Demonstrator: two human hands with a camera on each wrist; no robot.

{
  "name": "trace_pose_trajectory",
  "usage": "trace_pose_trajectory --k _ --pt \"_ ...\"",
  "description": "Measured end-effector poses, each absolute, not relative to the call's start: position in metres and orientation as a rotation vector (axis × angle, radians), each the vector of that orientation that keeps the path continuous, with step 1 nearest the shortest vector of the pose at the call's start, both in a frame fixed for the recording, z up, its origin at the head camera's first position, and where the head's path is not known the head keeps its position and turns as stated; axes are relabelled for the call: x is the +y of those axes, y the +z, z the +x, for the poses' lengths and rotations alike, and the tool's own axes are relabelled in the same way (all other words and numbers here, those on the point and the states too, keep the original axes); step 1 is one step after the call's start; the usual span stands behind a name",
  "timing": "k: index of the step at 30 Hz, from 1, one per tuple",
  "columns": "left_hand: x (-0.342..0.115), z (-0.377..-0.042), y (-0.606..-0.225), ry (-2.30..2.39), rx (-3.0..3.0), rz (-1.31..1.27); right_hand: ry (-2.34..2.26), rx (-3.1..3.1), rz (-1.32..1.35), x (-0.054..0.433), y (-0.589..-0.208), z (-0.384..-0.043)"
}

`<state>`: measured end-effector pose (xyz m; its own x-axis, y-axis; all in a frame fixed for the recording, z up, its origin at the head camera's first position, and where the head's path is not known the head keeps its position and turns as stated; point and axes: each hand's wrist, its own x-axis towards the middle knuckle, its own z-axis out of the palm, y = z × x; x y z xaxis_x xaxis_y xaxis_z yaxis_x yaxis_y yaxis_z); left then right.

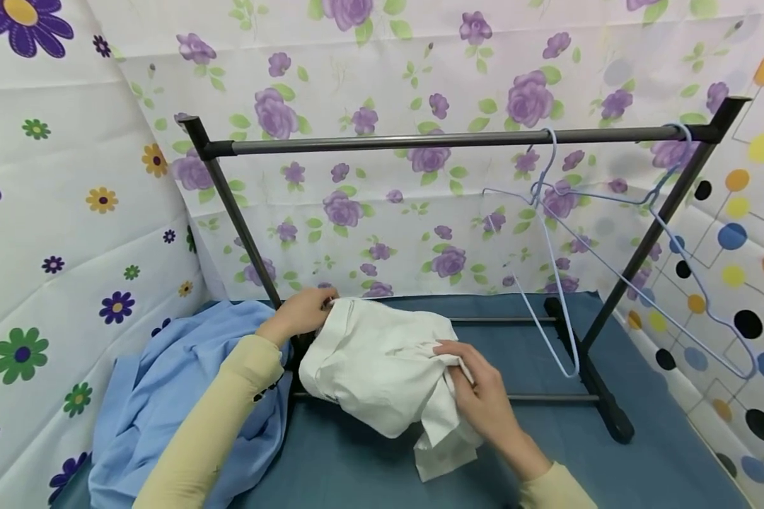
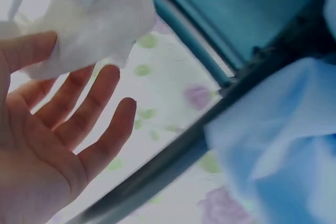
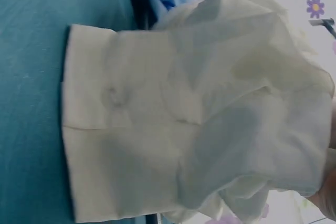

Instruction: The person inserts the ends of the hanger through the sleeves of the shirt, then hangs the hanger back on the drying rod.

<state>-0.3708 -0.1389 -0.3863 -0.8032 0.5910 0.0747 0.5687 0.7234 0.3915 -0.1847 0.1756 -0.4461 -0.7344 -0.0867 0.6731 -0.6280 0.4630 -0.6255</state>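
Note:
A bunched white garment [image 1: 382, 360] hangs between both hands in front of the rack, over the blue-green surface. At its upper left edge my left hand [image 1: 302, 311] pinches the cloth; in the left wrist view the thumb presses it against the fingers, the little finger standing free. My right hand [image 1: 480, 385] grips a gathered fold on the right side. Below that hand a flat, straight-edged flap of the garment dangles, filling much of the right wrist view as a wide white panel [image 3: 121, 171]. Folds hide part of the left fingertips.
A dark metal clothes rack [image 1: 382, 143] stands behind the garment. Two light-blue wire hangers [image 1: 557, 283] hang at its right end. Blue cloth [image 1: 184, 396] lies heaped at the left. Patterned sheets [image 1: 369, 233] enclose the back and sides.

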Motion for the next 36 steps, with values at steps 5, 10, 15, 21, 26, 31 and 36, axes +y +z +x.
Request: trace_pose_trajectory --k 5,10,15,21,26,31,36 --pt "-0.143 -0.356 -0.353 0.766 2.938 0.995 1.329 -2.043 0.503 0.183 -0.433 -0.182" --pt "-0.157 -0.341 -0.316 1.016 2.979 0.949 1.534 -1.933 0.437 0.191 -0.414 -0.183" --pt "-0.169 -0.321 -0.282 1.413 2.869 0.869 1.705 -1.852 0.414 0.195 -0.396 -0.183" --pt "-0.171 -0.294 -0.254 1.932 2.457 1.032 1.801 -1.848 0.377 0.187 -0.386 -0.181" --pt "-0.162 -0.278 -0.244 2.197 2.229 1.071 1.934 -1.914 0.417 0.175 -0.390 -0.180" --pt "-0.150 -0.273 -0.253 2.038 2.522 1.006 2.061 -2.084 0.282 0.164 -0.409 -0.193" --pt "-0.142 -0.274 -0.285 1.663 2.820 0.970 2.010 -2.347 0.090 0.160 -0.450 -0.217"
